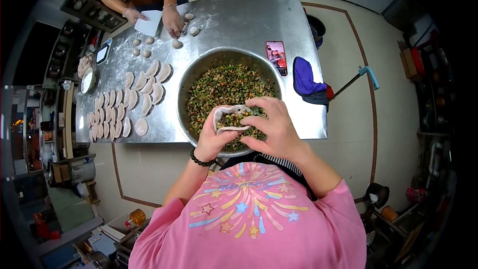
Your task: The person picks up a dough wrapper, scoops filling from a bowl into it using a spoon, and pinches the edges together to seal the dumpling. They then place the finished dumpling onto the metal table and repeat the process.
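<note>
My left hand (211,139) cups a round dough wrapper (230,118) with a spoonful of green filling in its middle. My right hand (273,125) grips the wrapper's right edge, fingers curled over it. Both hands hover above the near rim of a large metal bowl (195,69) full of chopped green filling (226,85). The bowl stands on a floured steel table (239,22). A black bead bracelet (199,161) circles my left wrist.
Rows of folded dumplings (124,107) lie left of the bowl. A phone (276,56) and a blue cloth (304,80) sit at the right. Across the table another person's hands (172,20) work small dough pieces (142,47) beside a white scraper (149,22).
</note>
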Action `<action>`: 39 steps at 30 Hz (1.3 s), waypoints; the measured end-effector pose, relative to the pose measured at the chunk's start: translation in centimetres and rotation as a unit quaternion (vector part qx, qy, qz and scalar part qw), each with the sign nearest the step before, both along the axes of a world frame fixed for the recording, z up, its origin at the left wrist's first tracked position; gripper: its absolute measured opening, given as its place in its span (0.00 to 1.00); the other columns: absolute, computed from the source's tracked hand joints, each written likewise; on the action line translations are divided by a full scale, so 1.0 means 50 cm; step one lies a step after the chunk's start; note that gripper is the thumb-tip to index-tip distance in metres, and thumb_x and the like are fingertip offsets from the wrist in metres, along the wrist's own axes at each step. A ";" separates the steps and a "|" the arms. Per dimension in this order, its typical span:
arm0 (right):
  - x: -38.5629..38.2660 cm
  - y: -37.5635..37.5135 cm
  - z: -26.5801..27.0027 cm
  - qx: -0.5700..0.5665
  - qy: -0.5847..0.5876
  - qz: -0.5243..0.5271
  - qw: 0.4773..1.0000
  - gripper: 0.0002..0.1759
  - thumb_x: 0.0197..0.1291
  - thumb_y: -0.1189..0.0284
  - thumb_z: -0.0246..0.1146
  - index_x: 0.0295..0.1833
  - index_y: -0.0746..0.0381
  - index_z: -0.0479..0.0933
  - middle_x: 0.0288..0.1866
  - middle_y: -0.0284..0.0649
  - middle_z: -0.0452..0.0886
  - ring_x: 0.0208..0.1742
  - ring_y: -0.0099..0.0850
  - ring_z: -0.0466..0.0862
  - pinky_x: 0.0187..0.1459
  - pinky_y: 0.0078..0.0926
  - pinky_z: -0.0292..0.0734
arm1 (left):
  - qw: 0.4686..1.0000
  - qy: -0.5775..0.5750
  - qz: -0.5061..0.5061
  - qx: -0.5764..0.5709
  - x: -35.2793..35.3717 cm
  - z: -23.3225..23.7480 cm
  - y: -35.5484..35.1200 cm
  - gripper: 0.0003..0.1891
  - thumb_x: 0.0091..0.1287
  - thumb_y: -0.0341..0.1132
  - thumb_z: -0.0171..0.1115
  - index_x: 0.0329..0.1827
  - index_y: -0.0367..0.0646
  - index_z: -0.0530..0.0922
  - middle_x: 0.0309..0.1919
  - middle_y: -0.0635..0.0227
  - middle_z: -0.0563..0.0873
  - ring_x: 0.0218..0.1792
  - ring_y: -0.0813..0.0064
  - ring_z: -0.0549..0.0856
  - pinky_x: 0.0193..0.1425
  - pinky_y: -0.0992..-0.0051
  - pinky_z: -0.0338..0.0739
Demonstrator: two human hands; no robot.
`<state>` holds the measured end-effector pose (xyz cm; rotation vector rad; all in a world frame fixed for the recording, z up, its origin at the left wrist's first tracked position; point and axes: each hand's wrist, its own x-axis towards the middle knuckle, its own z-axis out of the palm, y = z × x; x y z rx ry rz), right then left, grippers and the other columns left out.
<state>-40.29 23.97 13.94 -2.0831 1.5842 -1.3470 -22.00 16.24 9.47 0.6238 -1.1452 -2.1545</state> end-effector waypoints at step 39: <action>-0.018 -0.008 0.000 0.090 -0.105 0.029 0.990 0.14 0.45 0.70 0.69 0.36 0.65 0.76 0.35 0.41 0.76 0.40 0.39 0.76 0.43 0.33 0.71 | 0.999 -0.030 -0.008 -0.043 0.004 0.016 0.003 0.26 0.54 0.25 0.64 0.57 0.40 0.65 0.50 0.64 0.75 0.52 0.74 0.77 0.55 0.73 0.75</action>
